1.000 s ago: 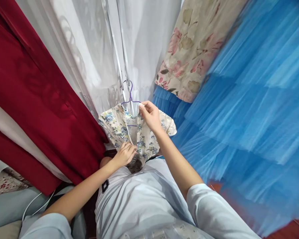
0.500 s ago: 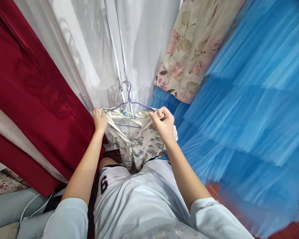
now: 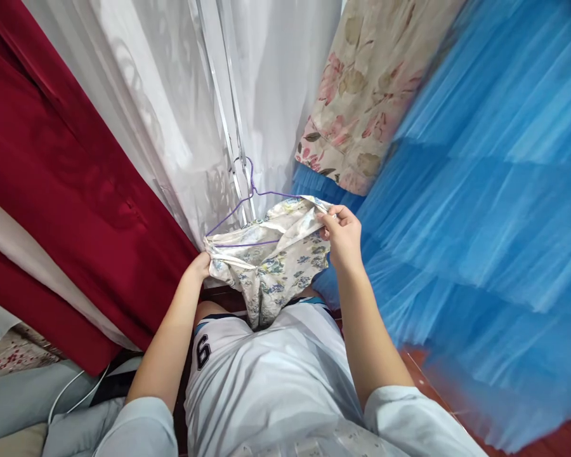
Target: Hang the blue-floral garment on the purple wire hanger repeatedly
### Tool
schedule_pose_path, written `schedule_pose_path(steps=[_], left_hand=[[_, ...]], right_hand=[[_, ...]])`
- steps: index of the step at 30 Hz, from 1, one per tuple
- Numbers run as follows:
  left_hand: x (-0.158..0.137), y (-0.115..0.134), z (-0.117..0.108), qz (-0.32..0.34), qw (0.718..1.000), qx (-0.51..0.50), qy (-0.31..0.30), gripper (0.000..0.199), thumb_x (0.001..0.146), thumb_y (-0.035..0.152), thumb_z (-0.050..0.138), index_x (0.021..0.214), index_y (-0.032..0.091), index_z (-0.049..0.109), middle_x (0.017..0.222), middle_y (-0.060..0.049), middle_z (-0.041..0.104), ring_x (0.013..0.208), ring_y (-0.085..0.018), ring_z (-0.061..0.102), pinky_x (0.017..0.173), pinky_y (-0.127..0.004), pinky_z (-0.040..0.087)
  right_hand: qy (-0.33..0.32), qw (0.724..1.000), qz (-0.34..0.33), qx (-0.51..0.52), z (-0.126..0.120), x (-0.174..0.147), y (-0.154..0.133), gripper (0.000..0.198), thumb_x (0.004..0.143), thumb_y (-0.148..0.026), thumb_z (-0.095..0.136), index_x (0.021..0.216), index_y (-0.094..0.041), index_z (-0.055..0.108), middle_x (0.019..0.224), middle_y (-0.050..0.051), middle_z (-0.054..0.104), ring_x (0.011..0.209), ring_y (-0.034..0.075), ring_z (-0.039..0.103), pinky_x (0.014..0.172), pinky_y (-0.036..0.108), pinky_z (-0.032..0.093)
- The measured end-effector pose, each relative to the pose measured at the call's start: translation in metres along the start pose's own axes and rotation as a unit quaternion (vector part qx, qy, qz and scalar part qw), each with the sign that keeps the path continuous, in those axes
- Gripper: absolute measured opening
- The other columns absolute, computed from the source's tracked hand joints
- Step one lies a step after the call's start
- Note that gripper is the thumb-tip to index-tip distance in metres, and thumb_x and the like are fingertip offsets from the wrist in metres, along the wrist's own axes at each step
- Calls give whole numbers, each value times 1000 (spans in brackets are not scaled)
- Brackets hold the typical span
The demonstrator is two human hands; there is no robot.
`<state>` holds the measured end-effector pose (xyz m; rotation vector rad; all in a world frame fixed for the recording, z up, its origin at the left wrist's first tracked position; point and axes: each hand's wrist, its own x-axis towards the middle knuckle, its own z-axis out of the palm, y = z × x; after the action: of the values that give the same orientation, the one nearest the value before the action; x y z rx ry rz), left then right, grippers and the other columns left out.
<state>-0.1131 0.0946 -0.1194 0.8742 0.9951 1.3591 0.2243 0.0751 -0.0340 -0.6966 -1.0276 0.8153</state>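
A white floral blouse [image 3: 290, 270] with blue and yellow flowers hangs on a purple hanger [image 3: 231, 216] in front of me. The hanger's hook is up against a white metal pole. My right hand [image 3: 346, 236] pinches the blouse at its right shoulder, pulling the cloth out to the side. At the lower left, my left hand [image 3: 200, 265] is closed at the blouse's left shoulder; its fingers are partly hidden behind the cloth. The hanger's lower bar shows through the open neckline.
Dark red cloth [image 3: 76, 171] hangs at left, and white sheer fabric [image 3: 280, 82] behind the pole [image 3: 233, 120]. To the right are a pink-flowered cloth [image 3: 352, 108] and a tiered blue tulle skirt [image 3: 457, 235]. Grey cushions [image 3: 23, 393] and a white cable [image 3: 59, 397] lie at lower left.
The blouse and hanger have tilted, left side lower. My left hand has moved down and right, and my right hand outward to the right, stretching the shoulder cloth.
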Motion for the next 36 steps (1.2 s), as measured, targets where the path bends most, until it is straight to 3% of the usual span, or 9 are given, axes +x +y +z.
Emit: schedule_pose_path(steps=[7, 14, 16, 19, 22, 24, 28, 30, 36], left_hand=[[-22, -51, 31, 5, 985, 164, -48, 14, 55, 10, 75, 65, 14, 65, 61, 1, 66, 62, -15, 59, 73, -29, 52], [-63, -43, 90, 38, 997, 25, -58, 25, 76, 29, 64, 98, 15, 63, 87, -4, 70, 74, -15, 66, 72, -27, 51], [-80, -34, 104, 45, 994, -79, -52, 18, 75, 25, 67, 90, 15, 64, 86, -4, 70, 73, -14, 66, 74, -26, 51], [-106, -24, 124, 78, 986, -141, -53, 16, 76, 21, 70, 90, 16, 65, 92, -3, 70, 84, -14, 66, 82, -25, 50], [-129, -17, 141, 137, 986, -54, -78, 28, 79, 24, 71, 105, 18, 63, 103, -5, 69, 96, -18, 65, 87, -29, 49], [-141, -12, 147, 170, 976, 59, -119, 31, 81, 27, 71, 110, 18, 63, 108, -8, 68, 103, -23, 64, 90, -32, 48], [-144, -7, 139, 247, 941, 202, -117, 32, 88, 37, 63, 116, 20, 62, 122, -11, 62, 119, -28, 55, 102, -36, 42], [-136, -14, 122, 269, 939, 201, -79, 36, 90, 40, 59, 122, 24, 58, 129, -10, 58, 127, -28, 49, 108, -37, 37], [-118, -65, 58, 5, 969, 187, -161, 55, 77, 68, 60, 105, 20, 66, 110, -11, 68, 108, -29, 60, 92, -38, 49]], right_hand=[[19, 998, 55, 3, -3, 11, 14, 19, 61, -19, 66, 71, -21, 50, 54, -8, 43, 40, 7, 34, 37, 19, 26], [104, 964, 66, -238, -62, -26, 76, 12, 67, -25, 62, 73, -20, 54, 49, -8, 39, 44, 10, 33, 43, 23, 26], [41, 939, 79, -331, -75, -40, 82, 13, 69, -27, 63, 78, -18, 61, 50, -7, 43, 46, 11, 37, 46, 24, 29], [-183, 915, 130, -336, -68, -61, 71, 24, 77, -35, 64, 89, -16, 68, 62, 0, 58, 56, 15, 49, 54, 26, 40], [-438, 866, 118, -209, -35, -81, 46, 41, 74, -38, 73, 110, -18, 68, 95, 5, 68, 87, 21, 60, 77, 31, 49], [-525, 836, 106, -119, -8, -91, 32, 51, 71, -34, 77, 119, -21, 63, 108, 4, 67, 102, 24, 59, 88, 34, 49], [-433, 891, 132, -31, 25, -103, 19, 26, 83, -34, 66, 107, -22, 66, 101, 1, 68, 103, 24, 59, 96, 36, 45], [-420, 889, 184, -16, 28, -104, 16, 22, 87, -39, 63, 99, -21, 67, 92, 0, 68, 94, 24, 59, 90, 35, 47], [-471, 848, 240, 36, 15, -98, 4, 28, 85, -43, 66, 87, -16, 68, 84, 2, 68, 74, 17, 58, 73, 29, 48]])
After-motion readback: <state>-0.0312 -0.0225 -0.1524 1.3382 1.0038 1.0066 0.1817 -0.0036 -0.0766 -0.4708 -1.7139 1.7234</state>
